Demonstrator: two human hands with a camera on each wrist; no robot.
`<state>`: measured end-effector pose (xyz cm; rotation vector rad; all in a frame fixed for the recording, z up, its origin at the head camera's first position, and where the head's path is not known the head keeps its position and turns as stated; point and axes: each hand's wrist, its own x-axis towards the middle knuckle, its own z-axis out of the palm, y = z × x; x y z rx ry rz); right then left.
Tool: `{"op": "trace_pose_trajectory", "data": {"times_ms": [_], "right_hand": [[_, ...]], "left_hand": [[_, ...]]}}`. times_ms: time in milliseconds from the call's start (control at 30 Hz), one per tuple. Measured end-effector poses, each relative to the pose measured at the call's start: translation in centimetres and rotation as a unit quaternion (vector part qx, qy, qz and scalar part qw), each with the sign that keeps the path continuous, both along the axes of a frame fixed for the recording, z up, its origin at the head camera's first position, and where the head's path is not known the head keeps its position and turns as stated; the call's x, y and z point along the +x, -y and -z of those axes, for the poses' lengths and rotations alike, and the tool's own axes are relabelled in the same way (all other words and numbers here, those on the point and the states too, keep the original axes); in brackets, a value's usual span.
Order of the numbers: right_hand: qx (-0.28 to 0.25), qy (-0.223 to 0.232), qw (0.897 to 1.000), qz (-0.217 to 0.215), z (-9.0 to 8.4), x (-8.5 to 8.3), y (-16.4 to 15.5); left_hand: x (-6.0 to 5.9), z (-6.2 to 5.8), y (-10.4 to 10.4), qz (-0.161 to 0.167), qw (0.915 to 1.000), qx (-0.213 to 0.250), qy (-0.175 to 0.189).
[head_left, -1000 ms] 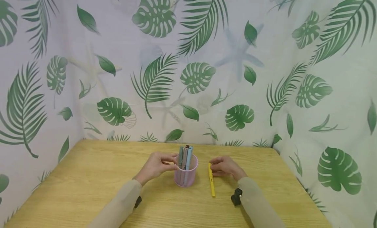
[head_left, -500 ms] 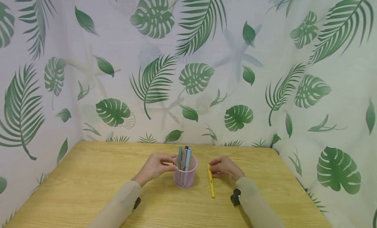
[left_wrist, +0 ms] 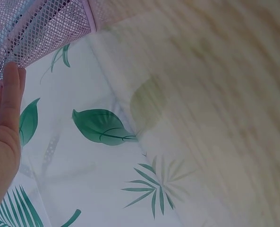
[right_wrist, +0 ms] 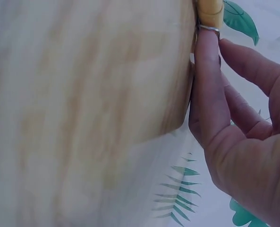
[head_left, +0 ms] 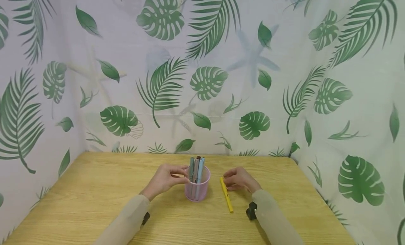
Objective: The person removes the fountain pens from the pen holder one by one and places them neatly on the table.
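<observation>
A pink mesh pen cup [head_left: 197, 193] stands upright on the wooden table and holds several pens [head_left: 197, 169] in green, brownish and light blue. My left hand [head_left: 166, 178] holds the cup at its left side near the rim, thumb in front; in the left wrist view fingertips meet the mesh cup [left_wrist: 59, 35]. To the right of the cup lies a yellow pen [head_left: 226, 195], slanted, its lower end toward me. My right hand [head_left: 241, 180] is beside the pen's far end, fingers relaxed; in the right wrist view a fingertip touches the yellow pen [right_wrist: 210, 13] by its metal clip.
The wooden table [head_left: 104, 199] reaches back to a white leaf-printed cloth [head_left: 177, 132] that hangs behind and along both sides. Dark devices are strapped at both wrists, the right device [head_left: 251, 211] showing more clearly.
The yellow pen has turned a little, its near end swinging right. My right fingers now sit slightly off its far end. The left hand and cup keep their places; the head view has shifted slightly.
</observation>
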<state>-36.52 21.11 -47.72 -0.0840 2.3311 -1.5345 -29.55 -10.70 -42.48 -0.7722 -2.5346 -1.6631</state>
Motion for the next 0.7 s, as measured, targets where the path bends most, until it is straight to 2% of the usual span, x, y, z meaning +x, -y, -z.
{"op": "trace_pose_trajectory", "data": {"times_ms": [333, 567, 700], "right_hand": [[-0.002, 0.004, 1.000, 0.006, -0.04, 0.16, 0.06], [0.016, 0.001, 0.999, 0.037, 0.25, -0.14, 0.07], [0.003, 0.001, 0.999, 0.048, 0.27, -0.27, -0.01]], "left_hand": [[0.19, -0.29, 0.08, 0.008, 0.9999, 0.012, 0.004], [0.25, -0.28, 0.08, 0.007, 0.9998, 0.016, 0.007], [0.24, -0.32, 0.12, 0.006, 0.9998, 0.018, 0.008]]}}
